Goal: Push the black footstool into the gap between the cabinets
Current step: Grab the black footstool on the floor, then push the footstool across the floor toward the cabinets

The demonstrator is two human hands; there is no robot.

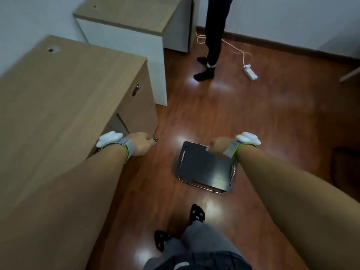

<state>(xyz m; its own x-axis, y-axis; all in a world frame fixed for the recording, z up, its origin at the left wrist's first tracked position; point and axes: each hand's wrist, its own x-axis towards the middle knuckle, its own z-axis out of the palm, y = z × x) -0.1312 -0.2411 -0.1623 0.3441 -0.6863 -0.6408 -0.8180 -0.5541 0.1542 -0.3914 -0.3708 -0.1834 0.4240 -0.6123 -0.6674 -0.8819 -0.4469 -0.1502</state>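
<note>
Black flat-topped footstool with chrome tube legs sits on wooden floor, well apart from gap between wood-topped cabinets. Right hand curled at its far edge, grip unclear; left hand loosely closed, empty. Risk: one-sided push skews stool into cabinet corner.

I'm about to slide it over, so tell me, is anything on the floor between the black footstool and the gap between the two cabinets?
Nothing visible. The floor from the black footstool up to the gap between the near cabinet and the far cabinet looks bare. The standing person's feet and the power strip lie off to the right.
</note>
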